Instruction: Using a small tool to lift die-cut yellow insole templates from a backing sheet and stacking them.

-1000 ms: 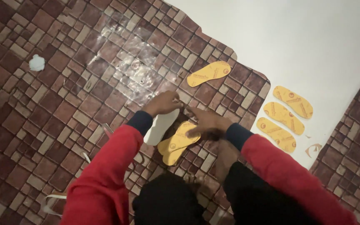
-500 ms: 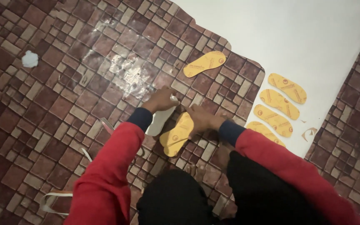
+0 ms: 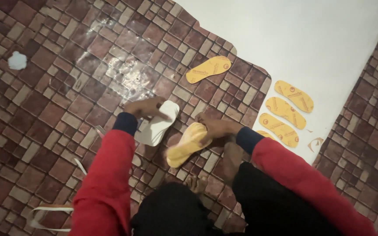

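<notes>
A yellow insole [image 3: 188, 144] lies tilted on the brick-patterned floor [image 3: 44, 100] just in front of the person's knees, its upper end gripped by the right hand [image 3: 213, 126], whose fingers curl closed around it. Just to its left a white insole [image 3: 156, 126] lies flat, with the left hand [image 3: 147, 108] resting on its top end, fingers pressed together on it. Farther off, one yellow insole [image 3: 208, 69] lies alone on the floor and three more [image 3: 285, 114] sit side by side on a white sheet [image 3: 311, 39], while a white scrap [image 3: 17, 60] lies far left.

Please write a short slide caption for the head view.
Left hand presses a white insole on the floor; right hand holds a yellow insole.
</notes>
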